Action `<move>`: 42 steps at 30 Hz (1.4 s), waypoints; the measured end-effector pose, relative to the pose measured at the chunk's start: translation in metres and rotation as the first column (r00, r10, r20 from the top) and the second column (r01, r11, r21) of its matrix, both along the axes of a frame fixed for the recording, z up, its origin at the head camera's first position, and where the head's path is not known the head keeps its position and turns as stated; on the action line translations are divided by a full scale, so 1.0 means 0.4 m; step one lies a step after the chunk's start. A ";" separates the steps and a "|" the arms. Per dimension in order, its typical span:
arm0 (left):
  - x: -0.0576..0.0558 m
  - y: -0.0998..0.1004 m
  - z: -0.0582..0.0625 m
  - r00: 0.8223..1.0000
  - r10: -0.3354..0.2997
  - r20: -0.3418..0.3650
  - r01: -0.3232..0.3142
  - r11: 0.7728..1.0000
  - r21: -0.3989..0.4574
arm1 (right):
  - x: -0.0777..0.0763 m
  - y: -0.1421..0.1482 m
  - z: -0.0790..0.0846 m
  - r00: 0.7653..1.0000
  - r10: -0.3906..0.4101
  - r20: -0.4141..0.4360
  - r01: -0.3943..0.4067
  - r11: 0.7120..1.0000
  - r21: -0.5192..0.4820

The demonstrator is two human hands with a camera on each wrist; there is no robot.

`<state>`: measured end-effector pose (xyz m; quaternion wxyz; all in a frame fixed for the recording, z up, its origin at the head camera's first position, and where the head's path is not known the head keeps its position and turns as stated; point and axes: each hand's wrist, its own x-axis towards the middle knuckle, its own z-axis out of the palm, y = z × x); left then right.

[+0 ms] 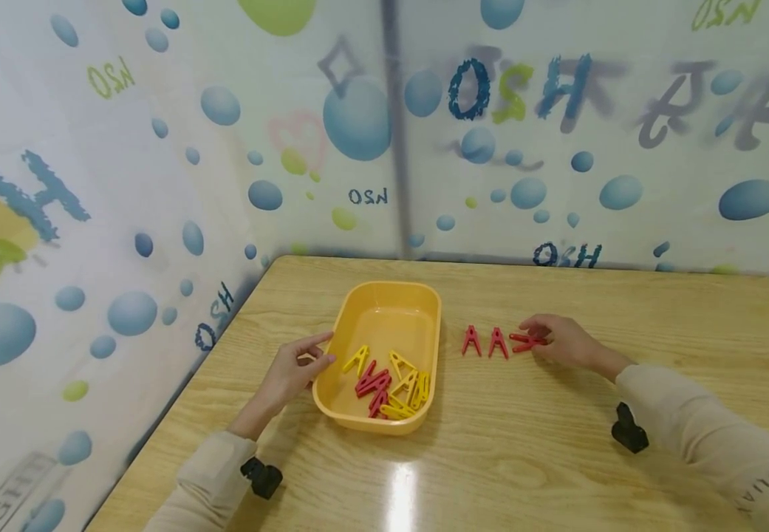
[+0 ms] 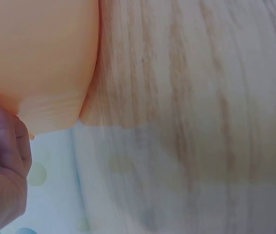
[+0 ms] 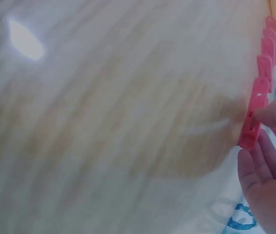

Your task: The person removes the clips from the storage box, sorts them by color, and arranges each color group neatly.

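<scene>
Bubble-printed sheeting (image 1: pixel 464 185) rises behind the pale wooden table (image 1: pixel 490 443).

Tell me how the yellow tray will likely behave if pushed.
The tray looks like thin, glossy plastic, so it's probably light and fairly stiff. Its broad, low shape suggests sliding rather than tipping. The clips inside lie loosely piled, so they may shift.

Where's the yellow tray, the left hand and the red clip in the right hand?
Yellow tray (image 1: pixel 394 325): head view, on its bare floor.
Left hand (image 1: pixel 287 374): head view, on its back.
Held red clip (image 3: pixel 258 100): right wrist view, on one arm.
</scene>
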<state>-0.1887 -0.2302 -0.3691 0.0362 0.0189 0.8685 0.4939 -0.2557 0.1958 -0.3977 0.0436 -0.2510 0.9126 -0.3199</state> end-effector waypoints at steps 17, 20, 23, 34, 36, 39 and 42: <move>-0.002 0.002 -0.004 1.000 -0.004 0.003 0.004 1.000 -0.005 | -0.005 0.001 -0.017 0.999 -0.026 -0.036 0.025 1.000 -0.014; -0.003 0.002 -0.004 1.000 -0.005 0.003 0.005 1.000 -0.004 | -0.001 0.002 -0.008 0.999 -0.031 -0.033 0.031 0.999 -0.010; -0.003 0.001 -0.004 1.000 -0.001 0.008 0.001 1.000 0.001 | 0.006 0.003 0.001 0.998 -0.053 -0.025 0.053 0.998 -0.020; -0.002 -0.003 -0.002 1.000 -0.005 0.002 0.005 1.000 0.009 | 0.027 -0.023 -0.005 0.981 -0.194 -0.008 0.193 0.979 -0.057; -0.002 -0.003 -0.003 1.000 -0.010 0.000 0.010 1.000 0.007 | 0.029 -0.029 -0.010 0.977 -0.213 -0.019 0.212 0.976 -0.050; -0.002 -0.002 -0.004 1.000 -0.010 0.001 0.010 1.000 0.004 | 0.033 -0.034 -0.015 0.970 -0.243 -0.015 0.242 0.969 -0.049; -0.001 -0.001 -0.003 1.000 -0.010 -0.001 0.010 1.000 -0.001 | 0.037 -0.036 -0.017 0.963 -0.270 -0.001 0.270 0.962 -0.045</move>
